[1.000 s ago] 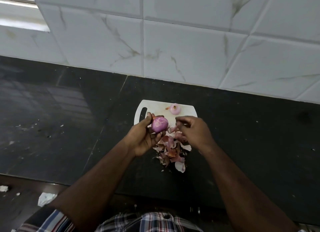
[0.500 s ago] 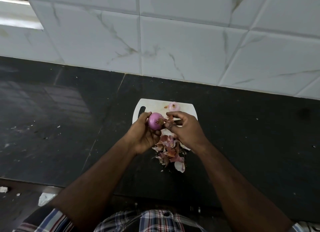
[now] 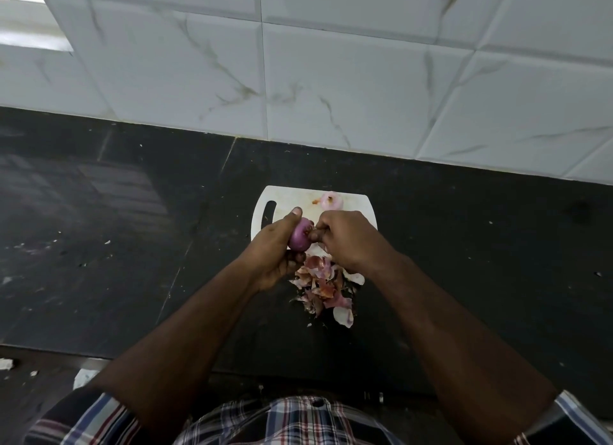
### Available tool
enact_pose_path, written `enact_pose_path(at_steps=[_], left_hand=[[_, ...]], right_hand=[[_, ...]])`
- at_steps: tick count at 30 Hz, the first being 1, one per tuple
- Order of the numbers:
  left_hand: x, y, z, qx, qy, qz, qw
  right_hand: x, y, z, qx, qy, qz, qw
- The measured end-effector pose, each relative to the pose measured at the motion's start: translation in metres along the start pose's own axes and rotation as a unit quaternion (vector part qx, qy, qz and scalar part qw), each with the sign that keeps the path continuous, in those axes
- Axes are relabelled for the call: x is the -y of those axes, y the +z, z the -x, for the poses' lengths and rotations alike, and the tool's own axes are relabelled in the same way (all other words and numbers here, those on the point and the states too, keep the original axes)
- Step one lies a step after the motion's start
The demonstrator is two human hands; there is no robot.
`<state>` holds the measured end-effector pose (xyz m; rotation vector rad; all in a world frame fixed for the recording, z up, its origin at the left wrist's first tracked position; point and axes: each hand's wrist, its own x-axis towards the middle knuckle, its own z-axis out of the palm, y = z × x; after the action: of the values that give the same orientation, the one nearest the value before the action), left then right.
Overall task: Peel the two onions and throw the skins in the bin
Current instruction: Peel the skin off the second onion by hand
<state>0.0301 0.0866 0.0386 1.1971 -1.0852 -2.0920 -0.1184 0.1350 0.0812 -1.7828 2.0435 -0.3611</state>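
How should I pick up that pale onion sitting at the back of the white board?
Probably from above, with fingertips on its rounded left and right sides. The pale onion sits alone and free on the far edge of the white board, so nothing blocks a hand coming down. It is round and looks peeled, so likely slippery: cup it rather than pinch its top.

L hand [image 3: 272,255] grips purple onion [image 3: 299,236] | R hand [image 3: 348,239] prob. pinching skin | peeled onion [image 3: 331,200] on board [image 3: 285,196]

shirt [image 3: 292,421]: plaid, navy/white/red | sleeves rolled up | forearms bare
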Motion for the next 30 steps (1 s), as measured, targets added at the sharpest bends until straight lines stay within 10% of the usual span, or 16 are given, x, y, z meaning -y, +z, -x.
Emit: enact_pose_path(at_steps=[14, 26, 30], left_hand=[[0.014, 0.019, -0.002, -0.179, 0.197, -0.309, 0.913], [0.016, 0.021, -0.014, -0.224, 0.172, -0.314, 0.906], [0.006, -0.001, -0.017, -0.204, 0.121, -0.186, 0.953]], right_hand=[[-0.005, 0.015, 0.008, -0.024, 0.033, -0.005, 0.999], [-0.020, 0.008, 0.025, -0.025, -0.039, -0.064, 0.997], [-0.026, 0.015, 0.027, -0.019, 0.000, -0.072, 0.997]])
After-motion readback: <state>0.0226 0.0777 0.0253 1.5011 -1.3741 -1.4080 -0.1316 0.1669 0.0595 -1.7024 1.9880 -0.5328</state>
